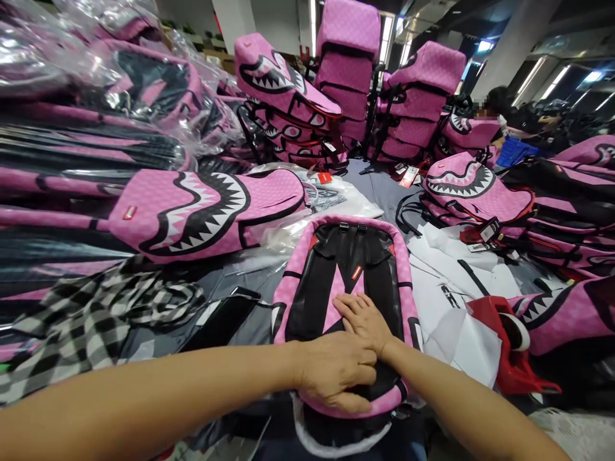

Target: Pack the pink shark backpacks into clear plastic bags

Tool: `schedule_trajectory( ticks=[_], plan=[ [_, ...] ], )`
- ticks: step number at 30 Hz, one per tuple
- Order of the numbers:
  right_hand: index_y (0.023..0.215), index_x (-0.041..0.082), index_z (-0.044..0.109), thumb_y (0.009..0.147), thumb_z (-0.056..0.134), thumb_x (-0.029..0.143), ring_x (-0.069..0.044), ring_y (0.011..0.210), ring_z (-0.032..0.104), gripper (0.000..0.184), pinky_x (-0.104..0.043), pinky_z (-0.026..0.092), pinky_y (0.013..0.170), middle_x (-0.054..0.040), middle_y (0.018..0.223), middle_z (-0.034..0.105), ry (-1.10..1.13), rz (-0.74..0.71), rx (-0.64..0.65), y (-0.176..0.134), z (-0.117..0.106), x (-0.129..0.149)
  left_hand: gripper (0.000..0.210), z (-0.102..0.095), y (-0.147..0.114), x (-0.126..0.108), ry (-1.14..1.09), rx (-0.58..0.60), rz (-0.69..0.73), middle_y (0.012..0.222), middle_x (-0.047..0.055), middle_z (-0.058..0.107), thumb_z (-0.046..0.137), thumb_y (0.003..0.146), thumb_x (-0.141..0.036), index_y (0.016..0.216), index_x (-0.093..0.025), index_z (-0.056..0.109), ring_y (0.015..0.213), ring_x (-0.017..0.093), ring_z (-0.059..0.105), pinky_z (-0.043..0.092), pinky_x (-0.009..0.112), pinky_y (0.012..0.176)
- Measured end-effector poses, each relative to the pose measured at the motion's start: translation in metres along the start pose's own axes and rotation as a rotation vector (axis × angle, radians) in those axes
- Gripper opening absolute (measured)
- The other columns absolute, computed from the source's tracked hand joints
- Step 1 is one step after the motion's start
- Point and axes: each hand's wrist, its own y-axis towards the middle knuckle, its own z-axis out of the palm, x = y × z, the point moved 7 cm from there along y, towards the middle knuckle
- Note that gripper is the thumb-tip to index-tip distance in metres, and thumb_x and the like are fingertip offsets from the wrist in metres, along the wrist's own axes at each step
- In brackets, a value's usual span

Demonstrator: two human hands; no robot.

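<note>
A pink and black backpack (317, 307) lies in front of me with its black back panel facing up. A wrapped loop handle (331, 451) sticks out at its near end. My right hand (362, 320) rests flat on the middle of the panel, fingers stretched out over the pink zigzag. Just nearer to me, my left hand (336, 368) presses on the lower part of the panel, thumb apart from its slightly bent fingers. The two hands touch or overlap at the left fingers. Neither hand grips anything.
Another pink backpack with a shark mouth (202, 211) lies at left, by plastic-wrapped bags (96, 141). A checked cloth (110, 314) and a phone (223, 320) are nearer. At right are white papers (446, 320), a red tape dispenser (504, 352) and stacked backpacks (480, 192).
</note>
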Motion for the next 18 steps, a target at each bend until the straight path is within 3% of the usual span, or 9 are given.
schedule_trajectory(
  ticks=[3, 6, 8, 10, 12, 13, 16, 18],
  plan=[
    [0.137, 0.022, 0.056, 0.101, 0.044, 0.022, -0.021, 0.131, 0.055, 0.038, -0.048, 0.035, 0.120, -0.0089, 0.138, 0.064, 0.156, 0.028, -0.149, 0.000, -0.006, -0.006, 0.022, 0.031, -0.006, 0.001, 0.147, 0.047, 0.028, 0.069, 0.003, 0.063, 0.059, 0.092, -0.027, 0.070, -0.021, 0.059, 0.069, 0.019, 0.056, 0.047, 0.034, 0.070],
    [0.129, 0.022, 0.059, 0.104, 0.035, 0.025, -0.019, 0.113, 0.066, 0.035, -0.042, 0.047, 0.109, -0.0068, 0.117, 0.073, 0.388, 0.149, -0.365, 0.001, -0.022, -0.019, 0.018, 0.057, -0.012, 0.011, 0.248, 0.030, 0.105, 0.068, 0.004, 0.061, 0.056, 0.088, -0.022, 0.070, -0.021, 0.060, 0.069, 0.020, 0.055, 0.047, 0.034, 0.072],
    [0.127, 0.021, 0.057, 0.105, 0.027, 0.025, -0.018, 0.099, 0.069, 0.037, -0.036, 0.054, 0.093, -0.0067, 0.105, 0.074, 0.467, 0.210, -0.468, 0.001, -0.040, -0.024, 0.017, 0.066, -0.015, 0.019, 0.302, 0.036, 0.060, 0.071, 0.005, 0.063, 0.053, 0.089, -0.024, 0.075, -0.021, 0.062, 0.073, 0.020, 0.056, 0.048, 0.035, 0.077],
    [0.121, 0.020, 0.059, 0.105, 0.028, 0.026, -0.018, 0.091, 0.069, 0.036, -0.032, 0.054, 0.083, -0.0065, 0.098, 0.073, 0.476, 0.200, -0.509, -0.001, -0.062, -0.018, 0.015, 0.064, -0.019, 0.030, 0.362, 0.034, -0.069, 0.085, 0.006, 0.069, 0.054, 0.089, -0.028, 0.087, -0.020, 0.067, 0.086, 0.022, 0.060, 0.047, 0.039, 0.090],
    [0.111, 0.020, 0.063, 0.100, 0.040, 0.027, -0.019, 0.089, 0.066, 0.027, -0.033, 0.052, 0.083, -0.0062, 0.094, 0.072, 0.443, 0.028, -0.423, -0.004, -0.080, 0.006, 0.027, 0.049, -0.024, 0.046, 0.432, -0.021, -0.271, 0.111, 0.008, 0.071, 0.055, 0.092, -0.032, 0.111, -0.021, 0.069, 0.109, 0.026, 0.059, 0.040, 0.044, 0.107],
    [0.107, 0.020, 0.065, 0.096, 0.046, 0.028, -0.019, 0.087, 0.065, 0.022, -0.034, 0.050, 0.083, -0.0057, 0.092, 0.071, 0.407, -0.130, -0.306, -0.006, -0.082, 0.025, 0.035, 0.038, -0.027, 0.055, 0.467, -0.067, -0.373, 0.126, 0.010, 0.068, 0.054, 0.094, -0.034, 0.124, -0.021, 0.066, 0.122, 0.028, 0.055, 0.034, 0.048, 0.113],
    [0.103, 0.021, 0.065, 0.088, 0.059, 0.031, -0.019, 0.079, 0.060, 0.019, -0.032, 0.046, 0.073, -0.0034, 0.085, 0.069, 0.229, -0.606, 0.167, -0.030, -0.054, 0.081, 0.052, 0.014, -0.036, 0.077, 0.536, -0.158, -0.589, 0.154, 0.011, 0.049, 0.048, 0.100, -0.047, 0.149, -0.029, 0.050, 0.144, 0.039, 0.035, 0.020, 0.064, 0.117],
    [0.103, 0.021, 0.064, 0.086, 0.064, 0.035, -0.019, 0.076, 0.058, 0.022, -0.032, 0.042, 0.067, -0.0016, 0.084, 0.068, 0.160, -0.728, 0.331, -0.044, -0.027, 0.095, 0.058, 0.011, -0.041, 0.087, 0.541, -0.169, -0.659, 0.159, 0.008, 0.043, 0.046, 0.099, -0.060, 0.153, -0.038, 0.043, 0.147, 0.044, 0.029, 0.018, 0.070, 0.115]
  ],
)
